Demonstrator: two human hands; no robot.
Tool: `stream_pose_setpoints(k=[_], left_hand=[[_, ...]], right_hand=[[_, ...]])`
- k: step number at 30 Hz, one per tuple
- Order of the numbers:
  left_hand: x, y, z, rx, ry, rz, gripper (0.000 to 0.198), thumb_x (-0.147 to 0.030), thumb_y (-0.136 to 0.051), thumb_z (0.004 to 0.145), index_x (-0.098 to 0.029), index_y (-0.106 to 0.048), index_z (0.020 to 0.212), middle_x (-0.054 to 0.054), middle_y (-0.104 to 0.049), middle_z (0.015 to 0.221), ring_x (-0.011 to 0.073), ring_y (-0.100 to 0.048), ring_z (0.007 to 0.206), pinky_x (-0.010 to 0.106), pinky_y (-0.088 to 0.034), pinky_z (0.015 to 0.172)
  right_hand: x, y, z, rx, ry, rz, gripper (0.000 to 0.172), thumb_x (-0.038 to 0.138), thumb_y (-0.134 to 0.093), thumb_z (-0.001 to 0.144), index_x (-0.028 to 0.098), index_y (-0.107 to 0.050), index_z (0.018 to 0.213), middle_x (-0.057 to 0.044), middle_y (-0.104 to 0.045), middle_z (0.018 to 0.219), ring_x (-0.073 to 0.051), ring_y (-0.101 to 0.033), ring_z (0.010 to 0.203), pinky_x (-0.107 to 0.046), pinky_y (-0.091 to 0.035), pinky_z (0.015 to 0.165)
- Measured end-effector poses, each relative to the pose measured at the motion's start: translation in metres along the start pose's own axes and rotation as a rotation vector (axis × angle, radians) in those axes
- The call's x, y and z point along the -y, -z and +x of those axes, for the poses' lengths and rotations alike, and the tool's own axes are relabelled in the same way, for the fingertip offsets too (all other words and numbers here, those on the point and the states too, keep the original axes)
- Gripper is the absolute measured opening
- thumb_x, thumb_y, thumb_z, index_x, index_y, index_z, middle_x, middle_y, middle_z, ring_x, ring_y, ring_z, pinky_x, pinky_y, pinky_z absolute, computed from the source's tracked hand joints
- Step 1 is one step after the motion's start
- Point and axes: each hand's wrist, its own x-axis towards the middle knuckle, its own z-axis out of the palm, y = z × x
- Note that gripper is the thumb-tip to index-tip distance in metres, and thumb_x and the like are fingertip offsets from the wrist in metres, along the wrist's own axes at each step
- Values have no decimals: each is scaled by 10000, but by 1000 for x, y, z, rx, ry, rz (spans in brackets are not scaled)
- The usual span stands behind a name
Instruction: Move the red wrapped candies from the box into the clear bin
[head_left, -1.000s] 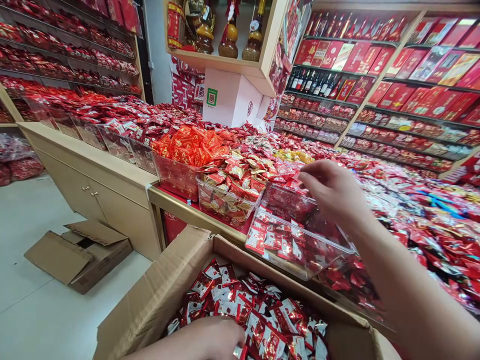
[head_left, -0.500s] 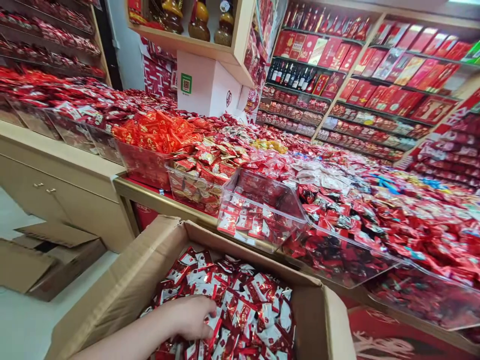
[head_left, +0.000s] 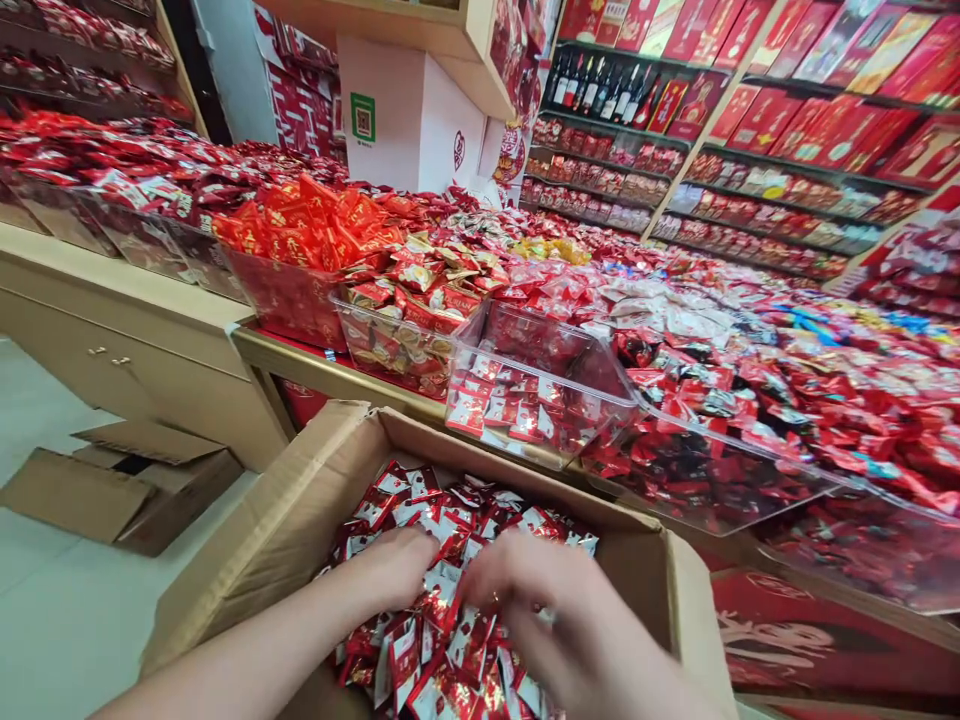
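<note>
Both my hands are down in an open cardboard box (head_left: 285, 530) full of small red-and-white wrapped candies (head_left: 465, 520). My left hand (head_left: 394, 565) rests on the candies at the box's left, fingers curled into the heap. My right hand (head_left: 551, 610) is blurred by motion, over the candies at the box's right, fingers bent downward. Just beyond the box, a clear plastic bin (head_left: 525, 400) on the counter's edge holds a thin layer of the same candies.
Clear bins of orange-red packets (head_left: 300, 235) and gold-red candies (head_left: 420, 300) stand to the left on the wooden counter (head_left: 330, 375). Heaps of red sweets cover the display to the right. A flattened carton (head_left: 112, 485) lies on the floor at left. Shelves of red boxes line the back.
My right hand left the clear bin, went out of view, and has come down into the cardboard box beside my left hand. The view has tilted lower.
</note>
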Motion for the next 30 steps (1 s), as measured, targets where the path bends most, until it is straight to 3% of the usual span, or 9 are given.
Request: stream_pose_setpoints(k=[4,8,11,16,20,22,24,26,30], left_hand=[[-1,8,3,9,59,4,182,-165,-470,652,-160,-597,784,85,-619,809,230,-565,782,301,-410,678],[-1,9,6,-2,20,-32,220,-249,-469,684,-182,-590,856,78,-617,873,220,-561,806,302,-412,695],[-3,8,4,-4,-42,-76,262,-304,-483,683,-208,-588,903,59,-619,880,219,-563,807,295,-415,687],[-11,8,1,-10,-123,-146,272,-306,-491,676,-243,-586,923,13,-624,797,180,-565,728,243,-414,619],[-13,8,0,-11,-138,-180,245,-300,-486,682,-225,-592,889,7,-620,738,164,-559,664,230,-408,581],[-14,9,1,-59,-137,-218,247,-286,-474,697,-215,-584,908,13,-621,773,165,-559,700,239,-413,621],[-16,11,1,-160,-132,-373,342,-282,-490,700,-208,-527,1032,31,-609,892,166,-551,774,254,-414,681],[-21,16,2,-215,-171,-673,478,-292,-527,692,-194,-431,1150,51,-577,1001,158,-543,818,251,-419,698],[-31,26,1,-110,-291,-1196,399,-345,-530,725,-159,-500,1077,31,-609,868,116,-543,697,197,-412,552]], right_hand=[[-46,4,37,63,-215,-488,239,123,-387,734,156,-593,852,-86,-613,882,-189,-560,861,-267,-408,773],[-78,-15,32,140,-358,-638,251,84,-518,612,112,-562,858,-156,-568,955,-258,-580,832,-304,-432,691],[-80,-29,26,158,-444,-660,413,80,-564,571,114,-507,978,-157,-580,932,-262,-612,720,-305,-444,584],[-80,-36,40,36,-469,-686,359,236,-492,727,121,-471,1067,-159,-620,843,-298,-598,786,-359,-435,609],[-84,-34,49,40,-397,-622,140,202,-498,711,176,-585,817,-113,-620,829,-266,-601,774,-317,-426,610],[-81,-31,49,26,-360,-602,121,199,-467,733,186,-586,724,-88,-600,859,-229,-594,775,-286,-419,621],[-72,-25,47,-59,-290,-471,172,240,-421,775,181,-569,709,-71,-589,833,-202,-574,771,-272,-410,644],[-60,-20,45,-142,-218,-141,227,324,-400,799,173,-541,704,-45,-578,729,-174,-549,698,-255,-404,613],[-37,-20,45,-188,-231,589,268,438,-532,709,174,-494,732,33,-482,553,-102,-448,492,-203,-342,451]])
